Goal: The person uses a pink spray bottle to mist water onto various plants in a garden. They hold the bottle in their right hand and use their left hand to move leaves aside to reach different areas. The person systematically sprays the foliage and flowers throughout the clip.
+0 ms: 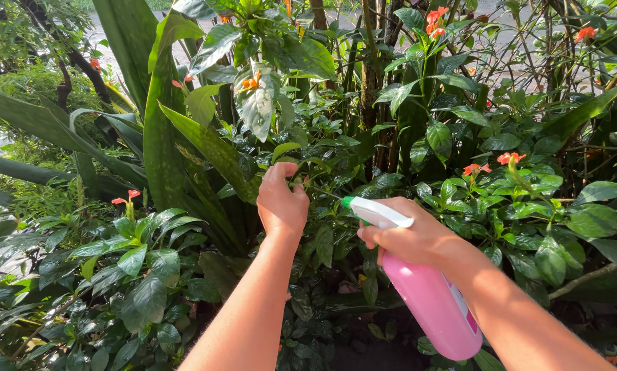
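Left hand (281, 203) is up in the middle of the bush, fingers pinched on a leaf stem (301, 182). Just right of it, the right hand (418, 240) is clenched around one pink spray bottle (428, 299), nozzle (349, 203) aimed at that stem. No mist showing, so by my read the spraying here is lined up, not yet done. Count: two hands, one bottle, at least five orange flower clusters (511, 158).

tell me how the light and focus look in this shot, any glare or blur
Head view: sharp overall, no motion blur; soft daylight with bright glare on the spotted leaf, deep shadow under the foliage below the pink spray bottle; left hand and right hand evenly lit.
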